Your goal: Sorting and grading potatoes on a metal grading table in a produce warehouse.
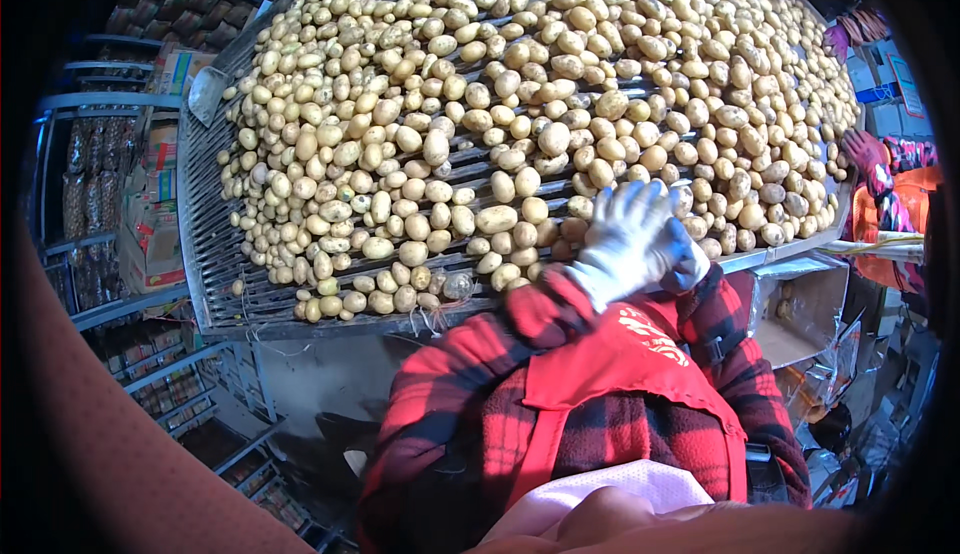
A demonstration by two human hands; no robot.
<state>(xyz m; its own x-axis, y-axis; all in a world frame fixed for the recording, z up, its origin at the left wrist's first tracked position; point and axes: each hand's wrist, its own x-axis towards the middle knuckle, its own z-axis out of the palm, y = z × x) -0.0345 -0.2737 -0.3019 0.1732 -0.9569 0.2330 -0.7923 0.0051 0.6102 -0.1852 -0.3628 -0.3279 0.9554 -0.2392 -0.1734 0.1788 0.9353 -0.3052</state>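
Note:
Both of my hands meet at the near edge of a slatted metal table [215,264] covered with potatoes [500,219]. They wear white work gloves with blue fingers. My left hand [622,232] reaches across to the right, its fingers stretched out over the nearest potatoes, with nothing seen in its grip. Pressed against its right side is my right hand [686,258], partly covered by it. The fingers of the right hand look bent, and what they hold, if anything, is hidden.
Other people's gloved hands [866,150] are at the table's right side. An open cardboard box [800,309] stands below the near right edge. Metal racks [110,101] and stacked cartons [152,244] line the left. A loose clear plastic piece [207,94] sits on the table's left rim.

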